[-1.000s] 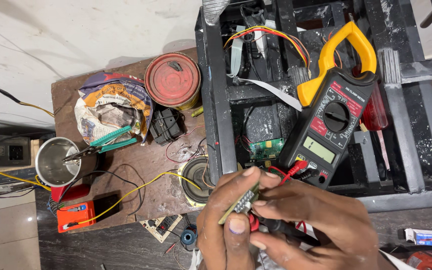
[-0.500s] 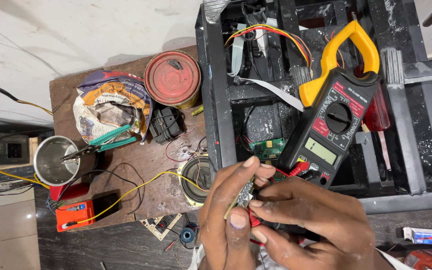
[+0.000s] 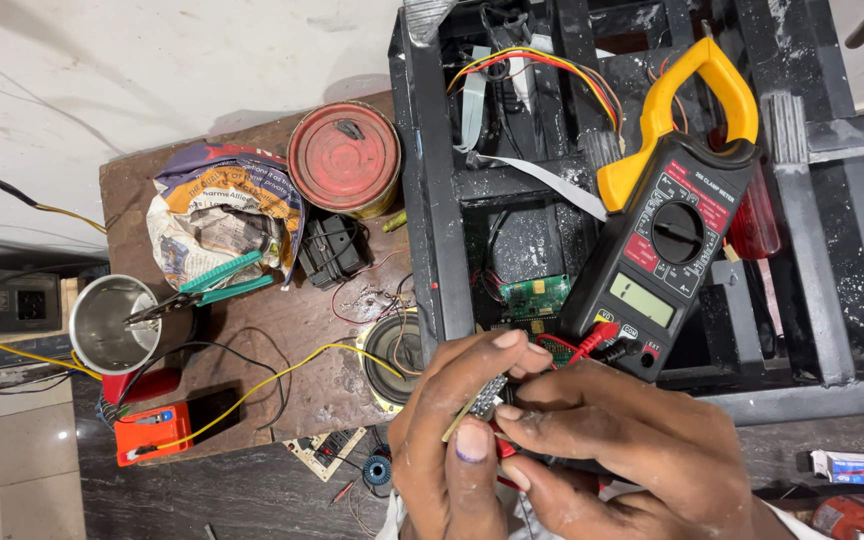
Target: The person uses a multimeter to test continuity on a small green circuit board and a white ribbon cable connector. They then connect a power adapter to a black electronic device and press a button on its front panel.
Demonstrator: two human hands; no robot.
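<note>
I see the left hand (image 3: 449, 440) pinching a small grey circuit board (image 3: 482, 400) in its fingers; right hand (image 3: 617, 450) fingers close on it too, just below the yellow-and-black clamp meter (image 3: 667, 225), near the brown wooden bench (image 3: 292, 330).

Both hands are bare, without gloves or rings. Pale dust smudges the left hand (image 3: 447, 455) and the right hand (image 3: 622, 450). A white sleeve edge (image 3: 787, 515) shows at five o'clock.

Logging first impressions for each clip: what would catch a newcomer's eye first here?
The yellow-jawed clamp meter leaning on the black metal frame at upper right. Just below it, the left hand and right hand pinch a small component together. On the wooden board at left sits a round red tin.
</note>
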